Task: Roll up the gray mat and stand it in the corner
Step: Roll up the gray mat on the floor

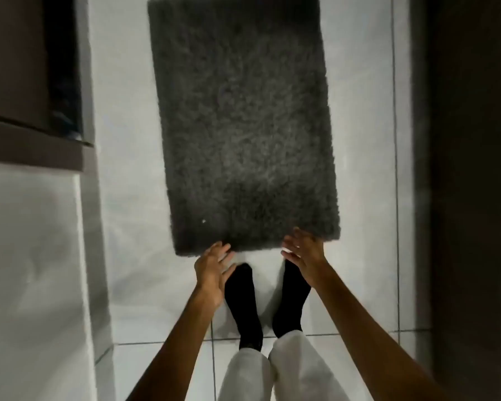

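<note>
Lying flat and unrolled on the white tiled floor, the gray mat is seen stretching from the near middle of the view to the far edge, its long sides running away from the person. Its shaggy pile faces up, and a small white speck is visible near its near left corner.

Both hands are held out over the mat's near short edge. The left hand is at the near left part of that edge, fingers spread apart and nothing gripped; whether the fingertips touch the pile cannot be told. The right hand is at the near right part, also spread open and empty, its fingertips overlapping the mat's edge.

Two feet in black socks are planted on the tiles just near of the mat, between the hands, below white trousers.

A brown cabinet with a dark gap is seen at the far left, a pale surface below it at the near left. A dark wall or door closes the right side.
</note>
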{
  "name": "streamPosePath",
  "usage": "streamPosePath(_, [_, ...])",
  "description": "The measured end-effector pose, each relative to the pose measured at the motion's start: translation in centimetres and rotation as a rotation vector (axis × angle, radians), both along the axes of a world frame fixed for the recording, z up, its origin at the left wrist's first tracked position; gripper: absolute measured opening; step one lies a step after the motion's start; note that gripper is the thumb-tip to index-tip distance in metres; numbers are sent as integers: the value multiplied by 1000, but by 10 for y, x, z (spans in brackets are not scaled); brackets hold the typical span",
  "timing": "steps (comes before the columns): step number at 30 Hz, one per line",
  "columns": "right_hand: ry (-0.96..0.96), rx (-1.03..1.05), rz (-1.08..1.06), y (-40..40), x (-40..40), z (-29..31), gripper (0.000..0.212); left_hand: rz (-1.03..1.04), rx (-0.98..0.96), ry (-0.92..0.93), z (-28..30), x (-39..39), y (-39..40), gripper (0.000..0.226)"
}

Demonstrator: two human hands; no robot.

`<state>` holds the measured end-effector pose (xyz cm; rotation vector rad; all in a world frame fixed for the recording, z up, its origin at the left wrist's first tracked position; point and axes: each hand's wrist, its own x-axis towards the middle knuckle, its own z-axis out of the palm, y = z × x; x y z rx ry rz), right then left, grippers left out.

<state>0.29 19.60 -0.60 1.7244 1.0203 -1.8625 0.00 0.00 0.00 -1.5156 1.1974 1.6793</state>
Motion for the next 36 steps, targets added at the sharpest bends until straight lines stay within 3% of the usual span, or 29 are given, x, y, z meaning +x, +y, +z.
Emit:
streamPosePath(4, [-131,49,6,-6,15,-88,40,49,-40,-97,-87,23,5,38])
streamPosePath(9, [-262,219,-121,-16,17,-137,49,178,-107,-163,-131,20,14,35])
streamPosePath(12, [-339,260,-285,-16,13,-147,46,287,-156,-224,-143,8,12,47])
streamPosePath(16, [-291,285,-406,-15,9,-150,20,249,-249,-202,-140,-5,15,14])
streamPosePath(18, [-201,439,-308,-18,7,-149,16,225,-343,-98,-133,-14,17,11])
streamPosePath(20, [-81,650,-46,-20,3,-144,14,175,-431,94,-126,-26,15,21])
streamPosePath(22, [119,827,268,-19,0,-140,12,-70,-493,319,-121,-36,15,21])
streamPosePath(24, [303,945,625,-14,-4,-139,22,-522,-589,458,-119,-42,13,29])
streamPosePath(29, [375,1119,1409,0,-34,-145,50,-1671,-983,667,-125,-51,-6,61])
streamPosePath(33, [439,1044,1672,7,-42,-149,51,-2078,-936,580,-132,-66,-18,81])
streamPosePath(36, [485,1004,1833,14,-40,-146,65,-2169,-919,603,-134,-81,-20,65])
